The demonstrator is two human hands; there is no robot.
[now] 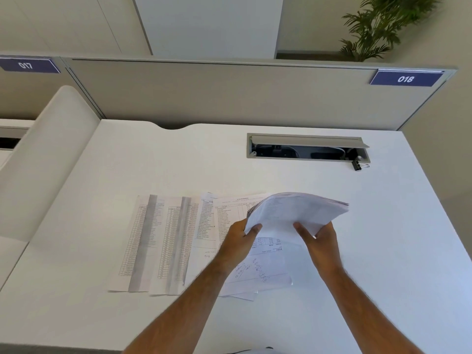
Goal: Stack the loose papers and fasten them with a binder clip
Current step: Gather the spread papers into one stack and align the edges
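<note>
A curved bundle of white papers is held above the white desk. My left hand grips its near left corner and my right hand grips its near right edge. Under the bundle and to its left, several loose printed sheets lie flat, overlapping; some carry tables with grey bands, one has handwriting. A black binder clip with silver handles lies far to the right, beside the cable tray's corner, well apart from both hands.
An open cable tray with a raised lid is set into the desk's far side. A grey partition with a "018" label closes off the back. A white side panel stands on the left.
</note>
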